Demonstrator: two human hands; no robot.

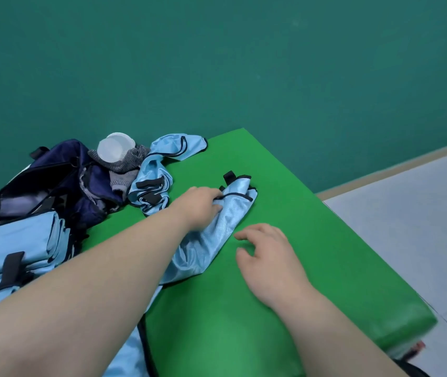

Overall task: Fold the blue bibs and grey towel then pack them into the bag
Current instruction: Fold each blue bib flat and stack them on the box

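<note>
Curling into the cloth, the fingers (215,203) of the left hand (199,206) grip a light-blue mesh bib with black trim (217,232) near its far end, beside a black strap tab. The fingertips are tucked into the fabric, so how tightly they close cannot be told. The bib lies in a long, loosely gathered strip on the green padded table (312,219), running from under the left forearm away to the middle of the tabletop.

The right hand (270,258) is just to the right of the bib and apart from it. Its fingers are loosely bent and slightly spread over the green surface, holding nothing.

Farther back and to the left lies a crumpled heap of light-blue bibs (151,183), near the held one but not touching it. Against that heap sits a grey knitted towel (128,163), bunched up, with a translucent white plastic cup (115,149) on its side upon it. The towel rests at the mouth of a dark navy fabric bag (61,180), which stands open at the table's left edge. In front of the bag, near the left arm, is a stack of folded light-blue bibs (18,246) with black straps.
</note>
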